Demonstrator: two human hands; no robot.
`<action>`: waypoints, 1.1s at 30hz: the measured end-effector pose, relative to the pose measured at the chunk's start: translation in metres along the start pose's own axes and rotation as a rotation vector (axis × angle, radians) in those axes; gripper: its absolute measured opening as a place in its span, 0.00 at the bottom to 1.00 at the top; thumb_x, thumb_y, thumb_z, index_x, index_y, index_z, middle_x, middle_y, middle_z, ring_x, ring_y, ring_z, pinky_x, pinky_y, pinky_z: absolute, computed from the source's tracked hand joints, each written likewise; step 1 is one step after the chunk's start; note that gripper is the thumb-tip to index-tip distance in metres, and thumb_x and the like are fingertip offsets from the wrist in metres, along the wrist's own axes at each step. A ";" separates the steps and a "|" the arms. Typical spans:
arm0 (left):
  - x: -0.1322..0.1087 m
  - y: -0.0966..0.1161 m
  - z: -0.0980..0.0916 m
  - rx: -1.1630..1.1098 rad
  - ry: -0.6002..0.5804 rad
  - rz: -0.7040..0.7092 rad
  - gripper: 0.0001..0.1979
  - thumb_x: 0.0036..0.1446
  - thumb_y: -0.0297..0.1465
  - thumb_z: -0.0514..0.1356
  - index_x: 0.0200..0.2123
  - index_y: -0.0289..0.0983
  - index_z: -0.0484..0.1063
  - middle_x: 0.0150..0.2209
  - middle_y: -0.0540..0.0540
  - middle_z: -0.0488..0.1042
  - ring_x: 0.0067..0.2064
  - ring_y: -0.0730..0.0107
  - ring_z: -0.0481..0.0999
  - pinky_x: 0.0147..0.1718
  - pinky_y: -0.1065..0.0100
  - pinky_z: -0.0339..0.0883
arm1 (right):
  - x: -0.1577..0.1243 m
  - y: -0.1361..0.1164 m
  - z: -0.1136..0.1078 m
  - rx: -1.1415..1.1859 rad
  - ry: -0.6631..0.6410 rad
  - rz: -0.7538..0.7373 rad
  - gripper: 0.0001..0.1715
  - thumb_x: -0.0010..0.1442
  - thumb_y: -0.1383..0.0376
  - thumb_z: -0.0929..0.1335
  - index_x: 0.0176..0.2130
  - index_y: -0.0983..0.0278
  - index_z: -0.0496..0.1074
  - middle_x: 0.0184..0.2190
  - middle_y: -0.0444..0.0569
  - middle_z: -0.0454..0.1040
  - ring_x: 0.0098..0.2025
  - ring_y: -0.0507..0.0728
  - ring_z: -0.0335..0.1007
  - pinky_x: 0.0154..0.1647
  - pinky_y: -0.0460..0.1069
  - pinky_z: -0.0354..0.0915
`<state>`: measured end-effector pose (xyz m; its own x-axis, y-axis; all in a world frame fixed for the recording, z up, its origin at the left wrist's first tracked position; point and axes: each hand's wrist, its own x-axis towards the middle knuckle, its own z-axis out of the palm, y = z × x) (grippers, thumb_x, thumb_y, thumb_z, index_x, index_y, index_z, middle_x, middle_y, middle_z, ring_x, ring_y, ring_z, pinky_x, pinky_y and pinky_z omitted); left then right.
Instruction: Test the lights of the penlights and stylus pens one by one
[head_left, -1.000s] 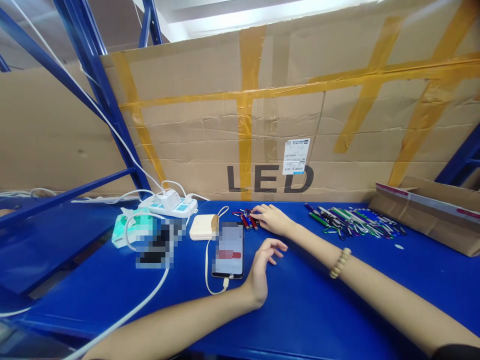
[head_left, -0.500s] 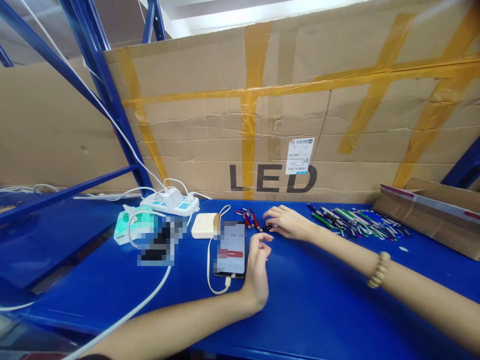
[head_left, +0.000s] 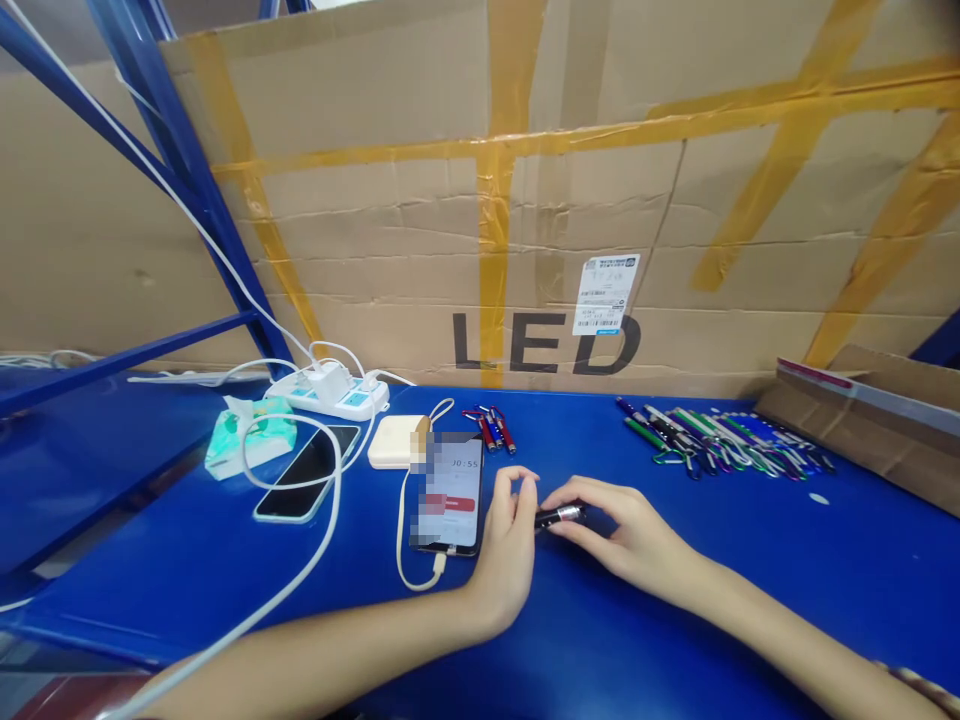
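Note:
In the head view, a short black penlight (head_left: 561, 516) with a silver band lies between my two hands, just above the blue table. My right hand (head_left: 626, 525) pinches its right part between thumb and fingers. My left hand (head_left: 510, 555) stands on its edge with the fingers curled and the thumb drawn in to them. The penlight's left end runs in against this hand and is hidden there. Just beyond my hands, several red and dark blue penlights (head_left: 493, 430) with clips lie side by side.
A phone (head_left: 461, 500) on a cable lies left of my left hand, by a cream power bank (head_left: 394, 442). Farther left are another phone (head_left: 307, 475), a tissue pack (head_left: 251, 435) and a power strip (head_left: 330, 390). A penlight pile (head_left: 720, 440) and open carton (head_left: 862, 425) sit right.
My right hand has drawn back toward me with the black penlight, away from the red ones. My left thumb and fingers have closed together. The camera view has shifted slightly.

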<state>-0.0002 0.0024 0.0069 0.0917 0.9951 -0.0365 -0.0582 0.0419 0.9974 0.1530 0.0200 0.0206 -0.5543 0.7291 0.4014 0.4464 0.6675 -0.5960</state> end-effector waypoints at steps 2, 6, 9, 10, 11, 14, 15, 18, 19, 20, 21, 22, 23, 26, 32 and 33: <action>-0.001 0.000 0.000 0.014 -0.004 -0.029 0.12 0.62 0.41 0.44 0.39 0.41 0.59 0.41 0.48 0.63 0.42 0.70 0.67 0.39 0.69 0.63 | 0.000 -0.001 0.001 0.013 -0.005 0.042 0.10 0.60 0.62 0.65 0.40 0.64 0.72 0.35 0.48 0.76 0.36 0.52 0.73 0.39 0.45 0.68; -0.002 -0.005 0.000 0.073 -0.001 -0.030 0.10 0.62 0.40 0.45 0.39 0.41 0.58 0.37 0.49 0.63 0.38 0.71 0.66 0.36 0.69 0.62 | -0.005 -0.001 0.005 0.002 -0.106 0.118 0.16 0.63 0.62 0.62 0.47 0.62 0.71 0.36 0.49 0.76 0.38 0.55 0.73 0.40 0.47 0.68; -0.003 -0.009 0.000 0.124 -0.002 -0.002 0.10 0.62 0.41 0.45 0.40 0.42 0.57 0.33 0.50 0.63 0.35 0.70 0.65 0.36 0.67 0.60 | -0.009 -0.003 0.008 -0.023 -0.145 0.147 0.19 0.64 0.61 0.60 0.52 0.61 0.69 0.32 0.49 0.75 0.35 0.56 0.73 0.34 0.47 0.68; -0.004 -0.009 0.000 0.154 0.007 0.022 0.10 0.62 0.41 0.45 0.40 0.42 0.57 0.31 0.51 0.62 0.35 0.70 0.64 0.37 0.66 0.60 | -0.009 -0.004 0.009 -0.032 -0.153 0.154 0.20 0.64 0.61 0.59 0.53 0.62 0.68 0.32 0.49 0.75 0.35 0.56 0.73 0.33 0.46 0.68; -0.005 -0.009 0.000 0.187 0.020 0.045 0.10 0.62 0.41 0.45 0.40 0.42 0.57 0.30 0.51 0.61 0.35 0.69 0.64 0.39 0.65 0.59 | -0.010 -0.005 0.009 -0.037 -0.161 0.161 0.20 0.64 0.61 0.59 0.54 0.62 0.67 0.33 0.49 0.75 0.35 0.56 0.73 0.33 0.46 0.67; -0.007 -0.007 0.000 0.213 0.041 0.082 0.10 0.62 0.40 0.45 0.42 0.42 0.57 0.32 0.50 0.62 0.39 0.67 0.63 0.44 0.63 0.56 | -0.008 -0.006 0.008 -0.017 -0.164 0.164 0.19 0.65 0.62 0.59 0.53 0.62 0.67 0.38 0.50 0.75 0.39 0.55 0.73 0.41 0.47 0.67; -0.007 -0.006 0.000 0.187 0.043 0.093 0.10 0.63 0.40 0.44 0.42 0.42 0.57 0.34 0.49 0.62 0.40 0.67 0.63 0.45 0.63 0.55 | -0.006 -0.006 0.007 -0.006 -0.152 0.169 0.19 0.65 0.62 0.59 0.52 0.62 0.68 0.40 0.50 0.75 0.41 0.56 0.72 0.44 0.48 0.66; -0.003 -0.004 -0.001 0.045 0.072 0.191 0.11 0.63 0.39 0.42 0.42 0.41 0.58 0.39 0.48 0.63 0.42 0.67 0.64 0.45 0.64 0.56 | -0.004 -0.007 0.002 0.030 -0.130 0.244 0.19 0.66 0.61 0.57 0.52 0.62 0.66 0.41 0.50 0.75 0.42 0.56 0.72 0.44 0.48 0.66; -0.002 -0.004 -0.001 0.001 0.078 0.218 0.12 0.62 0.38 0.41 0.41 0.40 0.59 0.40 0.47 0.64 0.43 0.67 0.64 0.45 0.64 0.57 | -0.004 -0.008 0.001 0.048 -0.137 0.274 0.20 0.66 0.60 0.56 0.53 0.62 0.64 0.40 0.49 0.75 0.39 0.55 0.72 0.41 0.48 0.67; 0.000 -0.003 -0.001 -0.030 0.070 0.229 0.12 0.62 0.37 0.41 0.42 0.40 0.60 0.43 0.46 0.65 0.45 0.66 0.65 0.46 0.64 0.57 | -0.004 -0.010 -0.001 0.070 -0.150 0.297 0.21 0.66 0.58 0.56 0.55 0.62 0.61 0.38 0.48 0.75 0.36 0.54 0.72 0.37 0.48 0.67; 0.002 -0.003 -0.001 -0.041 0.051 0.223 0.13 0.62 0.36 0.41 0.42 0.39 0.61 0.45 0.45 0.66 0.46 0.66 0.65 0.47 0.63 0.57 | -0.005 -0.011 -0.002 0.093 -0.162 0.308 0.22 0.66 0.57 0.56 0.56 0.61 0.59 0.37 0.47 0.75 0.33 0.53 0.71 0.35 0.47 0.67; 0.003 -0.002 -0.001 -0.028 0.020 0.205 0.14 0.62 0.36 0.41 0.43 0.38 0.62 0.47 0.45 0.66 0.48 0.65 0.66 0.49 0.63 0.57 | -0.006 -0.013 -0.004 0.113 -0.174 0.308 0.23 0.66 0.56 0.56 0.57 0.60 0.58 0.36 0.46 0.75 0.32 0.53 0.70 0.34 0.47 0.67; 0.004 -0.002 -0.001 0.006 -0.017 0.179 0.16 0.63 0.36 0.41 0.44 0.38 0.64 0.48 0.44 0.67 0.50 0.65 0.66 0.51 0.63 0.56 | -0.007 -0.014 -0.005 0.126 -0.186 0.303 0.23 0.66 0.55 0.57 0.57 0.60 0.57 0.36 0.46 0.74 0.31 0.52 0.70 0.34 0.47 0.67; 0.003 -0.002 -0.001 0.140 -0.119 0.103 0.21 0.65 0.38 0.38 0.48 0.39 0.67 0.51 0.45 0.68 0.55 0.65 0.63 0.58 0.62 0.51 | -0.009 -0.015 -0.007 0.115 -0.219 0.291 0.24 0.65 0.54 0.56 0.58 0.58 0.57 0.39 0.47 0.74 0.34 0.53 0.70 0.38 0.48 0.67; -0.001 0.000 0.000 0.220 -0.199 0.199 0.18 0.64 0.38 0.43 0.49 0.41 0.68 0.52 0.47 0.69 0.56 0.65 0.64 0.59 0.61 0.52 | -0.013 -0.012 -0.009 -0.032 -0.307 0.319 0.27 0.66 0.52 0.53 0.57 0.61 0.60 0.37 0.51 0.75 0.39 0.59 0.72 0.42 0.54 0.67; 0.000 0.000 0.000 0.211 -0.206 0.229 0.18 0.64 0.37 0.44 0.47 0.40 0.70 0.50 0.46 0.70 0.55 0.66 0.66 0.58 0.63 0.54 | -0.013 -0.012 -0.009 -0.059 -0.315 0.316 0.27 0.66 0.53 0.52 0.57 0.61 0.61 0.36 0.51 0.75 0.37 0.60 0.72 0.41 0.55 0.67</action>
<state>-0.0003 0.0025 0.0066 0.2992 0.9370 0.1804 0.1043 -0.2200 0.9699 0.1609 0.0038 0.0288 -0.5671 0.8231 -0.0307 0.6625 0.4337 -0.6107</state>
